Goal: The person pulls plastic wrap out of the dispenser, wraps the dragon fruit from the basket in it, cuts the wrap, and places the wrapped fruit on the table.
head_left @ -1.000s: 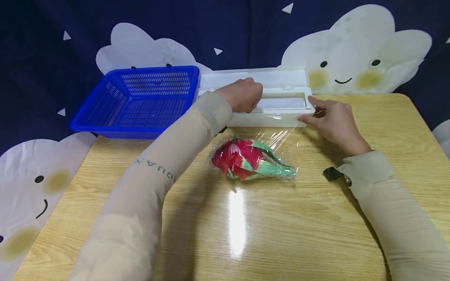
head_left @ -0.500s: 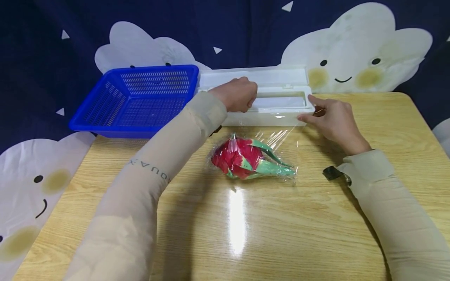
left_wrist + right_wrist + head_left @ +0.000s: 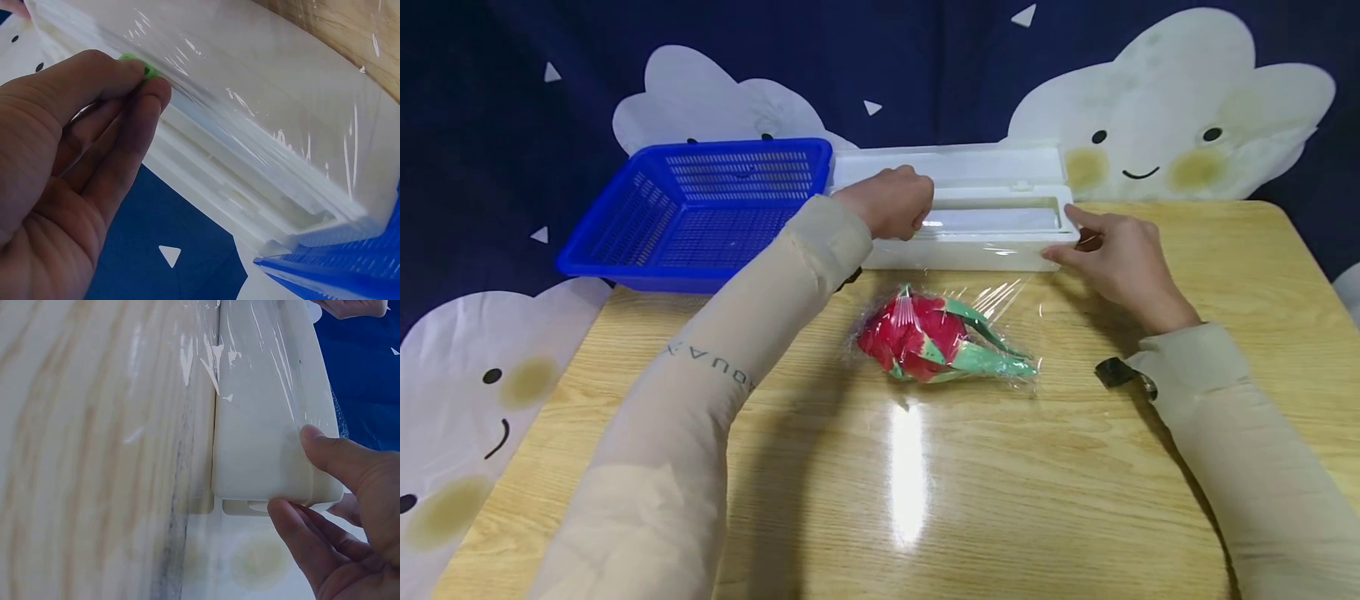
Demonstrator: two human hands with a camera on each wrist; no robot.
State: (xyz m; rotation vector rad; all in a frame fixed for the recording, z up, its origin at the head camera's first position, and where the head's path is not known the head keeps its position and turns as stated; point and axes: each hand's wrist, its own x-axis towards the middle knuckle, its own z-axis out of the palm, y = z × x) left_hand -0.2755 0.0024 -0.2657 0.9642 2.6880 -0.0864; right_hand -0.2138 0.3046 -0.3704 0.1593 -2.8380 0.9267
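Left hand (image 3: 891, 200), pinching the green slide cutter (image 3: 145, 67), has moved toward 9 o'clock along the cling-film dispenser (image 3: 992, 242); film partly severed. Right hand (image 3: 1116, 254) grips the dispenser's end. Wrapped dragon fruit (image 3: 925, 337) at surface centre

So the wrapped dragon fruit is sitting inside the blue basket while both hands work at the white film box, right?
Not quite. The wrapped dragon fruit lies on the wooden table, in front of the white film box, not in the blue basket; the head view shows this. Both the left hand and right hand are at the box.
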